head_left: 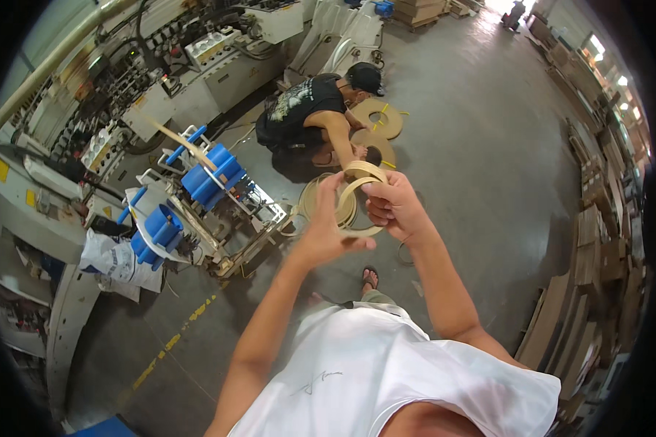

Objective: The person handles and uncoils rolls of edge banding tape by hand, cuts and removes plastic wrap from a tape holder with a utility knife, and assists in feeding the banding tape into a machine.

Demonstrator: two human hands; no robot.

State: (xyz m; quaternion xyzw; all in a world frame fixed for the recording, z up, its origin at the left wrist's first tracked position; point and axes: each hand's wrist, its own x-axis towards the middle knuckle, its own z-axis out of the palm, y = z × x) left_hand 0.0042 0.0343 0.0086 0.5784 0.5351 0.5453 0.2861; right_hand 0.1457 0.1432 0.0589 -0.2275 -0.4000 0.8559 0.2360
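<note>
A loosely wound coil of tan edge-banding strip [364, 169] is held up between my two hands, its loops overlapping. My left hand [324, 237] curves along the coil's left side, fingers pointing up and thumb stretched out underneath. On the other side, my right hand [395, 207] pinches the strip with its thumb on top and its fingers curled. Beyond my hands, partly hidden by them, a tan coil [310, 198] appears low near the floor. Farther off, a large flat roll of tan banding [390, 122] with yellow ties lies on the floor.
A crouching person [299, 116] in dark clothes and cap reaches toward the rolls just ahead. To the left stand a stand with blue spools [213, 176] and a long machine [219, 84]. Stacked boards [587, 255] line the right side. A yellow line [171, 342] marks the floor.
</note>
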